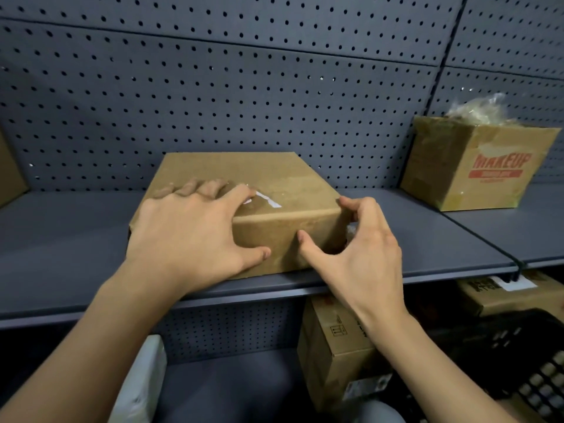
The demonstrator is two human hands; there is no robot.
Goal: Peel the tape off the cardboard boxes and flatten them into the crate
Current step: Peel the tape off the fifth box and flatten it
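A flat brown cardboard box (274, 175) lies on the grey shelf (76, 239) in the middle of the view, with a torn white label scrap on its top. My left hand (189, 230) rests on the box's near left corner, fingers spread over the top and thumb against the front face. At the box's right front corner is my right hand (360, 248). Its curled fingers touch the right edge and its thumb presses the front face. A black crate (525, 361) shows at the lower right, partly cut off.
A second box (476, 166) printed MAKEUP, with crumpled plastic on top, stands at the shelf's back right. More cardboard boxes (335, 355) sit below the shelf. A pegboard wall (244, 87) backs the shelf. A white object (140, 383) is at the lower left.
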